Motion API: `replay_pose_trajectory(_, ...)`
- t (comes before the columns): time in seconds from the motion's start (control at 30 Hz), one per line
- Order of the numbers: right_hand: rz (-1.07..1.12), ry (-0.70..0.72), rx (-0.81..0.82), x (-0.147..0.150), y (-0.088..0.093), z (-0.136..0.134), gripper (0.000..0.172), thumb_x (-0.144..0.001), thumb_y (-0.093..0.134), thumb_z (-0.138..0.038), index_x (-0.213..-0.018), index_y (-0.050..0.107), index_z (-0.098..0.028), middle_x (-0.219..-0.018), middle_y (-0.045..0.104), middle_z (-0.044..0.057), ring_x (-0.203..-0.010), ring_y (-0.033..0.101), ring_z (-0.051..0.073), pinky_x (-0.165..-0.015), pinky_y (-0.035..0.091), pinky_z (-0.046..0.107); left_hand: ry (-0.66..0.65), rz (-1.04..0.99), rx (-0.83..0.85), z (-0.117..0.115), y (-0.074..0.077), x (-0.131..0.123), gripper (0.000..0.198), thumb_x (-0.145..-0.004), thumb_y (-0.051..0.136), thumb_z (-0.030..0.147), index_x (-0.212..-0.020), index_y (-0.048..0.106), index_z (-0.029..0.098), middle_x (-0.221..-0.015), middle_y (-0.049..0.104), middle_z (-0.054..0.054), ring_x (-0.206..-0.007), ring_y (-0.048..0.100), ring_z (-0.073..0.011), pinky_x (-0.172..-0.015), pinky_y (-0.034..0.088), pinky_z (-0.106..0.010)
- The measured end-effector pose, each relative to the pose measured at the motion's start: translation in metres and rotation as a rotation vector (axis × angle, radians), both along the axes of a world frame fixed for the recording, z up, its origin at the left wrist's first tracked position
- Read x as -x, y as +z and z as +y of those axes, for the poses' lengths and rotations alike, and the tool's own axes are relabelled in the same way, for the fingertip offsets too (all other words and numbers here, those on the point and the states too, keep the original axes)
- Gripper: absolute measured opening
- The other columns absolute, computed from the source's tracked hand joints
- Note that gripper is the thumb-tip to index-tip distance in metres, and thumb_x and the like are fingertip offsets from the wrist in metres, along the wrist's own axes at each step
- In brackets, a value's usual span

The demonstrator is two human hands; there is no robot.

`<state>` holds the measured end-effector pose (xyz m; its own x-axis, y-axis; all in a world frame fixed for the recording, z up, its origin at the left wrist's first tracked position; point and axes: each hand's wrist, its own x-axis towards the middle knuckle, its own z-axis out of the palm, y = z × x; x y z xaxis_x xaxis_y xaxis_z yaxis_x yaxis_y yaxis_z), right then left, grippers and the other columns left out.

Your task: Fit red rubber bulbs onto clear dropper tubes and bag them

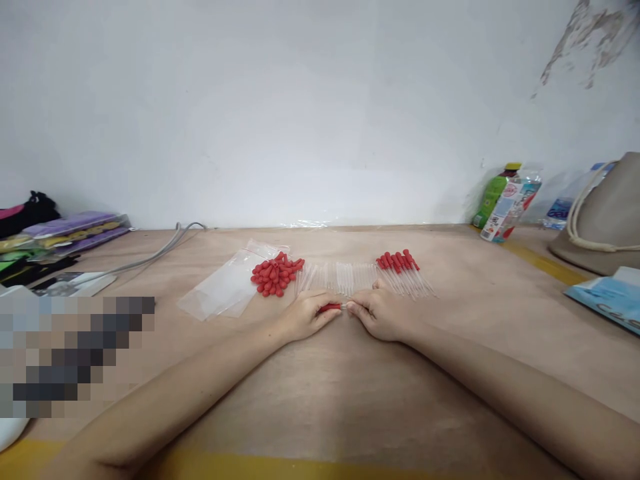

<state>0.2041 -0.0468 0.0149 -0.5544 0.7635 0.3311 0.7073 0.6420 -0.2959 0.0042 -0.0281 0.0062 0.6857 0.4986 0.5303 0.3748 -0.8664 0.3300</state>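
A: Where, the red rubber bulb (331, 307)?
B: Pinched in the left hand (305, 319), thumb and forefinger closed tight on it, low over the table (320, 400), dead centre, just this side of the laid-out rows
A: And the right hand (384, 317)?
B: Fingertips shut on a thin clear tube (345, 306), end to end with the bulb's mouth; too small to tell whether in or only against it. Hands nearly touching, fingertips facing, forearms flat on the wood
A: Just behind the hands?
B: A fanned row of bare tubes (335, 277), flat on the table. Left of it, just beside, a loose heap of red bulbs (277, 273), partly on clear plastic bags (225, 288). Right of it, capped droppers (404, 270) side by side, red ends toward the wall, glass tips toward the near edge
A: Further out?
B: On the left, a grey cable (150, 257) from the wall, flat purple packets (75, 227) and dark bits by the far edge, a blurred-out block (75, 357) nearer. On the right by the wall, a green bottle (493, 197), a clear bottle with a red and white label (511, 210) leaning just beside it, a water bottle (567, 200) further right. Past those, a beige item with a pale cord (610, 220) and a blue packet (607, 300) near the table's right edge. Behind everything, a white wall (300, 100), scuffed at upper right
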Motion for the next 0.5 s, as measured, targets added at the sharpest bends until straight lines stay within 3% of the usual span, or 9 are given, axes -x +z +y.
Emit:
replay_pose_trajectory(0.13, -0.010, 0.016, 0.008, 0.001, 0.000, 0.002, 0.030, -0.090, 0.034, -0.025, -0.073, 0.058, -0.019, -0.070, 0.065, -0.002, -0.060, 0.053, 0.010, -0.073, 0.026, 0.029, 0.017, 0.004, 0.007, 0.000, 0.002, -0.001, 0.020, -0.085, 0.047, 0.025, -0.099, 0.060, 0.017, -0.086, 0.064, -0.004, -0.076, 0.058, -0.0134, -0.069, 0.046, -0.024)
replay_pose_trajectory(0.33, -0.119, 0.025, -0.172, -0.005, 0.012, -0.003, 0.027, -0.088, 0.039, -0.026, -0.071, 0.058, -0.018, -0.073, 0.064, 0.002, -0.072, 0.053, 0.015, -0.073, 0.025, 0.032, 0.121, -0.005, -0.025, -0.001, 0.004, -0.001, 0.022, -0.082, 0.053, 0.026, -0.102, 0.056, 0.017, -0.093, 0.061, -0.006, -0.085, 0.056, -0.0166, -0.076, 0.046, -0.029)
replay_pose_trajectory(0.4, -0.098, -0.032, -0.176, -0.012, 0.016, -0.001, 0.025, -0.085, 0.042, -0.027, -0.070, 0.060, -0.018, -0.073, 0.065, 0.003, -0.073, 0.053, 0.015, -0.073, 0.025, 0.032, 0.191, -0.049, -0.074, 0.000, 0.004, 0.001, 0.032, -0.080, 0.056, 0.027, -0.110, 0.051, 0.017, -0.103, 0.058, -0.008, -0.095, 0.053, -0.0190, -0.084, 0.044, -0.032)
replay_pose_trajectory(0.5, 0.045, -0.279, -0.048, -0.029, 0.018, 0.011, 0.027, -0.083, 0.043, -0.033, -0.070, 0.063, -0.021, -0.069, 0.065, 0.001, -0.066, 0.054, 0.014, -0.070, 0.028, 0.031, 0.249, -0.072, -0.094, 0.000, 0.003, 0.003, 0.037, -0.079, 0.056, 0.026, -0.115, 0.047, 0.017, -0.107, 0.054, -0.009, -0.101, 0.050, -0.0198, -0.087, 0.042, -0.033)
